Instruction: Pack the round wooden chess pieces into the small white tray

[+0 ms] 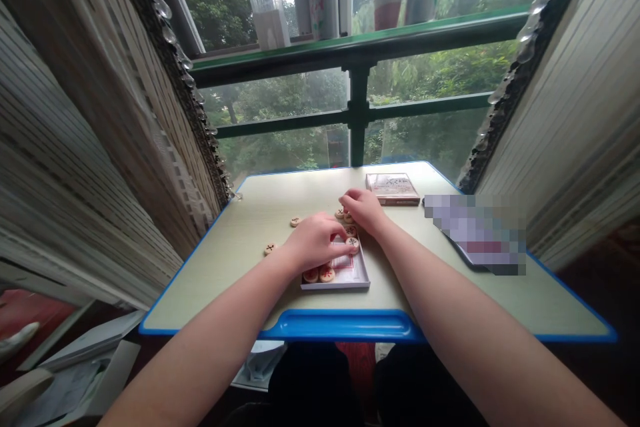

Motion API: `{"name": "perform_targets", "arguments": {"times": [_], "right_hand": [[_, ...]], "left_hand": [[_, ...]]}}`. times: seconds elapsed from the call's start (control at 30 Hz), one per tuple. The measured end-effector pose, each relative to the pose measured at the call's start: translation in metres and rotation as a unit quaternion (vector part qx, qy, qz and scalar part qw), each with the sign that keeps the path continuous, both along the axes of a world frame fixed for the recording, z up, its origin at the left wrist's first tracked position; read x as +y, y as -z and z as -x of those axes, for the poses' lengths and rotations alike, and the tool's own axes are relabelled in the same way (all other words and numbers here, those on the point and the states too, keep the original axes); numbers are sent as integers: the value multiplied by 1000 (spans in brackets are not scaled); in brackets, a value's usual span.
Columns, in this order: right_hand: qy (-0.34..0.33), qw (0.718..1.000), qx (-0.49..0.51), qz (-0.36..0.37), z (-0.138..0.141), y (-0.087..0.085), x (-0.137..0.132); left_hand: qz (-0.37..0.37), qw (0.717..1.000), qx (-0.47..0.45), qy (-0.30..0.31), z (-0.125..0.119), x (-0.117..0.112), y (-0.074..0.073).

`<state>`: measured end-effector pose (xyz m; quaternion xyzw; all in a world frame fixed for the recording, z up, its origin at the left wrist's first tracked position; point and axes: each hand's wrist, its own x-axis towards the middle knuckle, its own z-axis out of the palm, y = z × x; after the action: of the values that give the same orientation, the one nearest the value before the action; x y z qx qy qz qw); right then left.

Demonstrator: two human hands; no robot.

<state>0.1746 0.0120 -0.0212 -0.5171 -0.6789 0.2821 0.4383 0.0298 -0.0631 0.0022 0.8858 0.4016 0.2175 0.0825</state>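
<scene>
A shallow white box lies on the table with several round wooden Chinese chess pieces in it. Two pieces with red characters, one of them this chess piece, sit in its near left corner. My left hand reaches over the box, its thumb and finger closed on a chess piece with a dark character at the right side. Just beyond, my right hand is bent down over chess pieces at the far right corner; its fingertips are partly hidden. Left of the box lie two loose pieces, a nearer piece and a farther piece.
The box lid rests at the back right of the pale table. A phone-like slab, partly blurred, lies at the right. Cans and cups, including a can, stand on the window ledge. Curtains hang on both sides.
</scene>
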Motion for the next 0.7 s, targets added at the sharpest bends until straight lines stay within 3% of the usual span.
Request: {"name": "perform_targets", "arguments": {"times": [0.4,0.7], "right_hand": [[4,1000,-3,5,-1,0,1],[8,999,-32,6,0,-2,-2]], "left_hand": [[12,1000,-1,14,0,-1,-1],[30,998,-53,25,5,0,-5]]}}
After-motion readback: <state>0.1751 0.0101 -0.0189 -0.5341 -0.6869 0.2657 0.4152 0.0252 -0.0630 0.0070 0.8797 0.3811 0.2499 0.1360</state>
